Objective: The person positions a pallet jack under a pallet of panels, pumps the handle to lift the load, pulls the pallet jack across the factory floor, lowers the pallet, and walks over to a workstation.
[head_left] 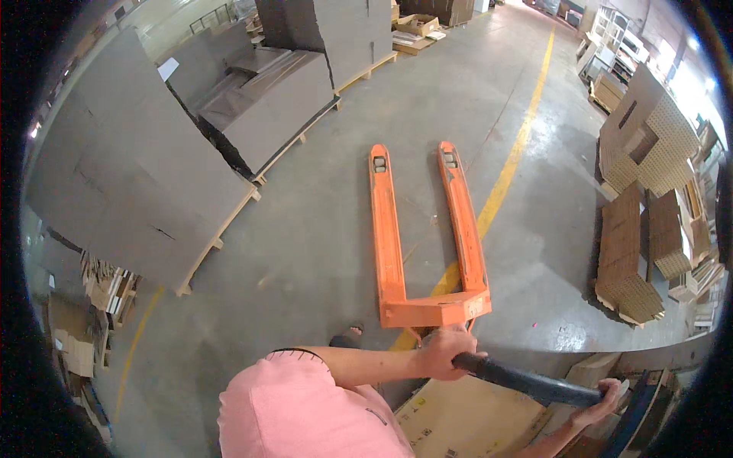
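An orange pallet jack (397, 252) stands on the concrete floor, its two bare forks pointing away from me. Its black handle bar (527, 384) crosses the lower right of the view. My left hand (444, 353) is closed around the bar's left end, just behind the jack's orange base. My right hand (602, 408) grips the bar's right end. My pink-sleeved shoulder (305, 412) fills the lower middle.
Tall stacks of grey cardboard sheets on wooden pallets (137, 183) line the left side. Brown honeycomb cardboard stacks (634, 252) stand at the right. A yellow floor line (504, 179) runs beside the forks. A flat brown cardboard sheet (473, 420) lies under the handle.
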`<state>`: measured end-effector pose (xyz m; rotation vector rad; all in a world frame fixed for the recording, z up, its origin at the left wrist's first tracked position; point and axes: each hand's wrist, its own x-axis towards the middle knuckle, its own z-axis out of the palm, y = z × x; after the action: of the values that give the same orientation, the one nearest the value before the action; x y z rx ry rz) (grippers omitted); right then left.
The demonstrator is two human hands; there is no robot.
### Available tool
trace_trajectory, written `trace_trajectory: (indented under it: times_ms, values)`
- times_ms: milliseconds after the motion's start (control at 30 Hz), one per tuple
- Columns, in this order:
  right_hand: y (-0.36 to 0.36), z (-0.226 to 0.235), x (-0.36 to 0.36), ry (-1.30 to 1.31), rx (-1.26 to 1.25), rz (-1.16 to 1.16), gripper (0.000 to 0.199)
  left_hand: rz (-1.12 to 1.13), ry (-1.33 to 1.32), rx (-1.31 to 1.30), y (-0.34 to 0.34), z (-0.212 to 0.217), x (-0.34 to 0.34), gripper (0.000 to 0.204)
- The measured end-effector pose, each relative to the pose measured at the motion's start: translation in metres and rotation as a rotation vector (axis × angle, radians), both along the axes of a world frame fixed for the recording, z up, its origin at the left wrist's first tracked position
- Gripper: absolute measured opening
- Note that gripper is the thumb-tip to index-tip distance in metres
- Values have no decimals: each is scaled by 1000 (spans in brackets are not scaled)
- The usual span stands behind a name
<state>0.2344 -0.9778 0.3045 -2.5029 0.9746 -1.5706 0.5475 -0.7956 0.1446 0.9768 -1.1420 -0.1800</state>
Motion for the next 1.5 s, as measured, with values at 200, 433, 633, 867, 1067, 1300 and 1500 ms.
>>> trace_trajectory:
  times_ms: [200, 433, 633, 867, 1067, 1300, 1500]
  values:
    - [-19, 20, 56, 5, 226, -37, 41, 271, 32, 29, -58, -1, 15, 22]
    - [-70, 21, 121, -61, 449, -163, 44, 593, 139, 414, -189, 19, 94, 24]
    - [-118, 35, 171, -99, 191, -342, 44, 417, 82, 570, -332, 71, 134, 24]
    - [-277, 45, 134, -134, 67, -416, 44, 143, -39, 743, -469, 111, 125, 39]
    - [-431, 92, 94, -25, 346, -643, 43, 96, -74, 711, -593, 139, 102, 35]
    - [-603, 109, 95, 247, 5, -594, 49, 109, 10, 584, -729, 136, 85, 31]
    - [-759, 132, 83, 63, 414, -230, 62, 276, 178, 597, -838, 145, 55, 29]
